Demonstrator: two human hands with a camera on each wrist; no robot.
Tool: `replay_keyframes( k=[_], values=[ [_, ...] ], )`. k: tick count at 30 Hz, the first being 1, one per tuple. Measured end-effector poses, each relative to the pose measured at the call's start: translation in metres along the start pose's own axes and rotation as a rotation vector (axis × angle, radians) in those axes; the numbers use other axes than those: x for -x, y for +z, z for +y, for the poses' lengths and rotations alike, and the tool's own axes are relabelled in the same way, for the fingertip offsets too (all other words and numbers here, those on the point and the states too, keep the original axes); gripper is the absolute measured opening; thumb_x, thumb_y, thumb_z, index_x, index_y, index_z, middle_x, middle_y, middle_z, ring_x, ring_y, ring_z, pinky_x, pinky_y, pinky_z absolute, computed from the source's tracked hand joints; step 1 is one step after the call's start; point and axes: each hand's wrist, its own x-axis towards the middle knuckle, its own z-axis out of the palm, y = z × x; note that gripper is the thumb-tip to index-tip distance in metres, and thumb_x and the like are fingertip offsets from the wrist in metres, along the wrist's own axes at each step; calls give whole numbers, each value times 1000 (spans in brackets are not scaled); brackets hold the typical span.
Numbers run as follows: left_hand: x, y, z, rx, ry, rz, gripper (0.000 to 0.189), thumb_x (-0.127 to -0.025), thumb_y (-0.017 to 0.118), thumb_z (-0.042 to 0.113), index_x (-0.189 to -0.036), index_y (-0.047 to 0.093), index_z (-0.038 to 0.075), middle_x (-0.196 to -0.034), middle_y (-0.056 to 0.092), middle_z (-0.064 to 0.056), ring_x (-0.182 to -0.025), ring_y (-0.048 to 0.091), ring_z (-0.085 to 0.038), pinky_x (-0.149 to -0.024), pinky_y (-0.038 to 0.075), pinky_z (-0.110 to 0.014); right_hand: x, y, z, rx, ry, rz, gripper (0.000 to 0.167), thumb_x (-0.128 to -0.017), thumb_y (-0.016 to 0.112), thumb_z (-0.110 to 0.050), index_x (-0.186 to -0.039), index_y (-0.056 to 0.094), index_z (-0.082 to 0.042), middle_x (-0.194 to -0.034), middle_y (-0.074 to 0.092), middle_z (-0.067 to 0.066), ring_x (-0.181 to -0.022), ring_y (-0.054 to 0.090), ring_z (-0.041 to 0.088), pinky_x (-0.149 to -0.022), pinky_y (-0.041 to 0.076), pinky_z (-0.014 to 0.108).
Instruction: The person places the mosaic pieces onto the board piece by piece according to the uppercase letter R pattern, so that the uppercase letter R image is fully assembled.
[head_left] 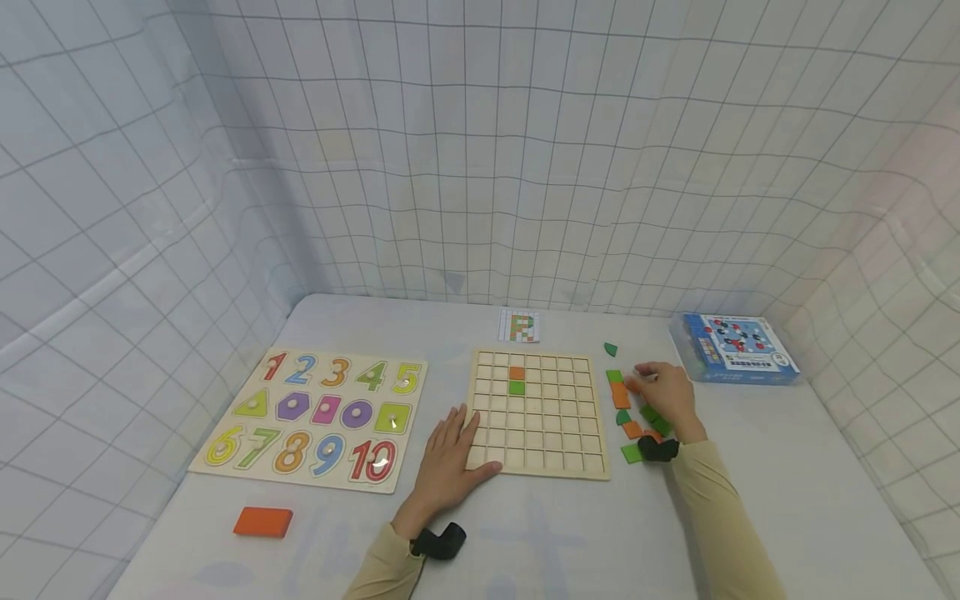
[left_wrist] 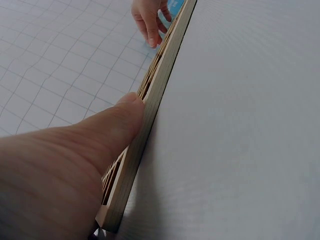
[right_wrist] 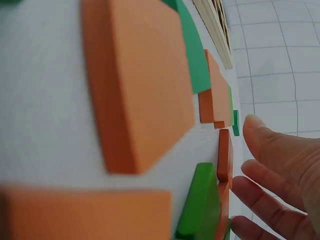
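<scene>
A wooden grid board (head_left: 537, 414) lies on the table with an orange tile (head_left: 517, 373) and a green tile (head_left: 517, 387) in its upper cells. My left hand (head_left: 448, 465) rests at its lower left corner, fingers straight along the left side. In the left wrist view the thumb (left_wrist: 120, 120) touches the board's edge (left_wrist: 150, 120). Right of the board, my right hand (head_left: 670, 393) is over loose orange and green tiles. Its thumb and fingers (right_wrist: 260, 195) are apart, near an orange tile (right_wrist: 225, 157); whether they touch it I cannot tell.
A pattern card (head_left: 519, 326) lies behind the board. To the left is a number and shape puzzle (head_left: 309, 421), with an orange block (head_left: 263, 522) in front of it. A blue box (head_left: 738, 350) stands at the back right. A dark green piece (head_left: 611, 349) lies behind the other tiles.
</scene>
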Motion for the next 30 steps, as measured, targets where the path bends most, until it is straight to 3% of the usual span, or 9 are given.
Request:
replay_keyframes(
  k=[7, 17, 30],
  values=[
    [0, -2, 1, -1, -13, -18, 82, -86, 62, 50, -145, 35, -1, -150, 24, -24, -141, 14, -36, -113, 11, -48, 1, -4, 1, 16, 1, -42, 44, -87, 70, -34, -112, 68, 2, -107, 65, 20, -96, 57, 35, -76, 46, 46],
    [0, -1, 1, 0, -12, -20, 82, -87, 62, 50, -145, 35, -1, -151, 24, -24, -141, 13, -36, -113, 11, -47, 4, -9, -2, 107, -79, -58, 34, -84, 72, -31, -100, 74, -1, -104, 66, 20, -96, 52, 42, -78, 40, 56],
    [1, -2, 1, 6, -9, -20, 82, -87, 62, 50, -145, 34, -1, -151, 24, -24, -141, 13, -36, -113, 11, -47, 3, -13, -5, 93, -84, -111, 27, -86, 72, -26, -97, 73, -2, -94, 66, 13, -91, 49, 33, -75, 39, 48]
  ],
)
